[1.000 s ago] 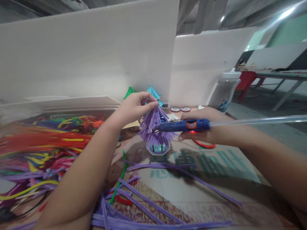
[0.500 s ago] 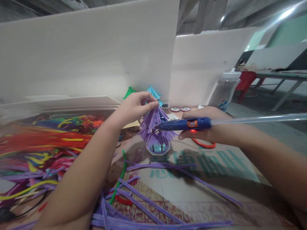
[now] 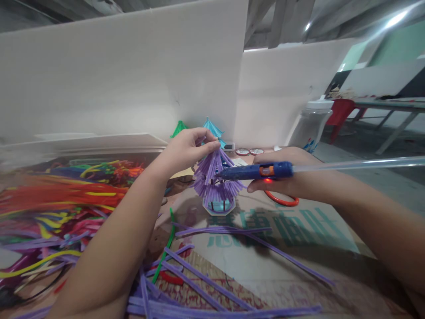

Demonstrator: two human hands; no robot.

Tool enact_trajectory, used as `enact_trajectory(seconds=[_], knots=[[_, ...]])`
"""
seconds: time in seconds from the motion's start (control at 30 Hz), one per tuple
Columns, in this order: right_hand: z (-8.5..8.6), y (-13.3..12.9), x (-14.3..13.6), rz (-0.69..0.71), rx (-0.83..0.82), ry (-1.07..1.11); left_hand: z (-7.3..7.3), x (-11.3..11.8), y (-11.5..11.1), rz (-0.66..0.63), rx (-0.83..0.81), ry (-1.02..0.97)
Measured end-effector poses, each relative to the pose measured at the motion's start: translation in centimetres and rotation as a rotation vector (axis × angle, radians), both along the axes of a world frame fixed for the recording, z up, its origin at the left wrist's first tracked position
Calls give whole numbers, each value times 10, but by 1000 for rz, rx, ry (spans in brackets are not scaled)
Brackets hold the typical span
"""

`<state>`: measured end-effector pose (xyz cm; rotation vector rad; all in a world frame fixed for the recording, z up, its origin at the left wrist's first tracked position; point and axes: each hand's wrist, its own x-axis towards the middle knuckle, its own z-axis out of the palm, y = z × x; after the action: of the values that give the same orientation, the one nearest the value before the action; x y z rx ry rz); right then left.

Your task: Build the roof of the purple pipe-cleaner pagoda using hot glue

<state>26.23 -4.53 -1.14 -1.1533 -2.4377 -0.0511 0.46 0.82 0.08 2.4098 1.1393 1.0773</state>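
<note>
A small purple pagoda model [image 3: 219, 190], its tiered roofs made of pipe cleaners, stands upright on an octagonal base. My left hand [image 3: 195, 144] pinches the peak of its upper roof between thumb and fingers. In my right hand [image 3: 282, 177] is a blue hot glue gun [image 3: 259, 172], with a red light glowing beneath it and a long clear glue stick out of its back. The nozzle points left, at the edge of the upper roof; whether it touches cannot be made out. Loose purple pipe cleaners [image 3: 212, 279] lie in front.
Pipe cleaners of many colours [image 3: 59, 195] are heaped at the left. Green [image 3: 179, 127] and light-blue roofs [image 3: 212, 127] show behind my left hand. A clear bottle [image 3: 310, 126] stands at the back right, near a red ring [image 3: 282, 200]. Printed cardboard [image 3: 282, 239] covers the worktop.
The glue gun's tip has shifted very slightly to the right and up. My left hand keeps its hold on the roof peak, and the pagoda stays in place.
</note>
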Motion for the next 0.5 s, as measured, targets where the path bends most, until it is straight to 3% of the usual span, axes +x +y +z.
enact_trajectory(seconds=[0.1,0.5], knots=[[5,-5,-2,-18,-65,-26,0,0,1,-4,-2,-3],[10,-9,-6,-40,10,-52,-1,1,0,0,-19,-11]])
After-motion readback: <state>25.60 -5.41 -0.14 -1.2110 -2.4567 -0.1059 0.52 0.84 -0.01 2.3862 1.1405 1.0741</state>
